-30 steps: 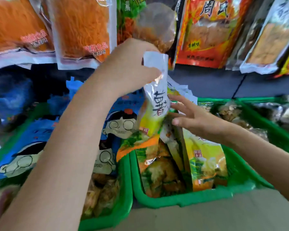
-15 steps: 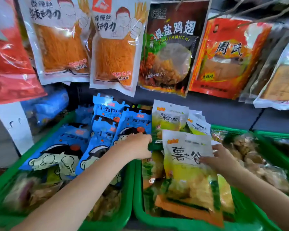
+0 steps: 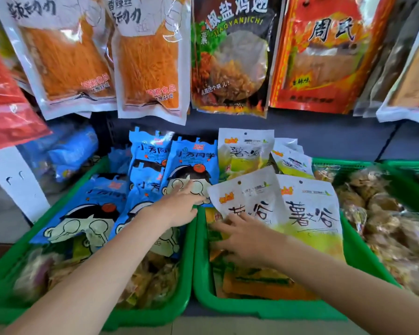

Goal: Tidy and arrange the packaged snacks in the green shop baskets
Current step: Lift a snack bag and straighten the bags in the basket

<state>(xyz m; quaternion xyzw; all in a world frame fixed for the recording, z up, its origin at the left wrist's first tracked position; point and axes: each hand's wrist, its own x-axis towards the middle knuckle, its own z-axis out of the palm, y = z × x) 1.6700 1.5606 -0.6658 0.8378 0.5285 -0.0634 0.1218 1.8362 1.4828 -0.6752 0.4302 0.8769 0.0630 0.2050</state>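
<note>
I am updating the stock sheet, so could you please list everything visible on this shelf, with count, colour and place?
blue cartoon packs: several, blue, standing in the left basket.
white and yellow packs: at least four, middle basket.
green baskets: three or more, green, side by side.
brown snacks: many, clear wrap, right basket.
orange strip packs: two, hanging above left.
dark chicken pack: one, hanging centre.
red pack: one, hanging right.
left hand: on a blue pack; grip unclear.
right hand: fingers spread on a white pack.

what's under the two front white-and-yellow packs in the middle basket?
Under the two front packs in the middle basket, orange and green-printed packets show at the near end. Whatever lies deeper is covered by the packs and the right hand.
</note>
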